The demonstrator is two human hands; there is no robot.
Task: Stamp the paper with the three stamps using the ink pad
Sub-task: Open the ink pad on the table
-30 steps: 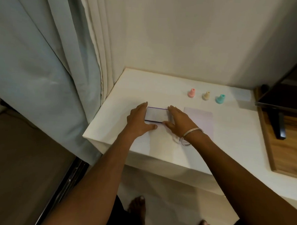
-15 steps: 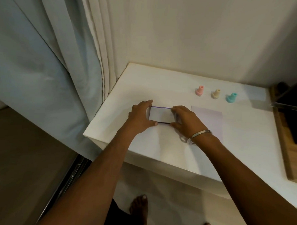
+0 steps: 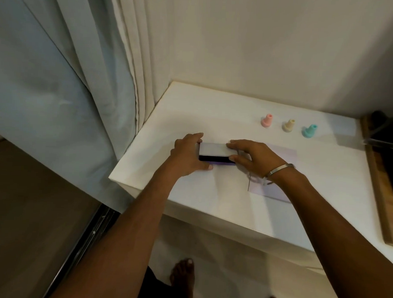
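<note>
Left hand (image 3: 187, 154): holds the left end of the ink pad (image 3: 215, 154), fingers curled over the far edge, thumb along the near edge on the table. Right hand (image 3: 252, 156): holds the right end of the same case, fingertips on the lid's far right corner, thumb at the near right side. The lid is tilted up at the front; a dark gap shows beneath it along the near edge. The ink pad sits between the two hands, on the white table (image 3: 214, 113), near its front left part. A metal bangle (image 3: 277, 171) circles the right wrist.

Paper (image 3: 286, 156): pale lilac sheet, flat on the table, just right of the ink pad, partly covered by the right hand and wrist.

Stamps: pink stamp (image 3: 266, 120), beige stamp (image 3: 288, 125), teal stamp (image 3: 309, 130), upright in a row beyond the paper, well apart from both hands.
</note>
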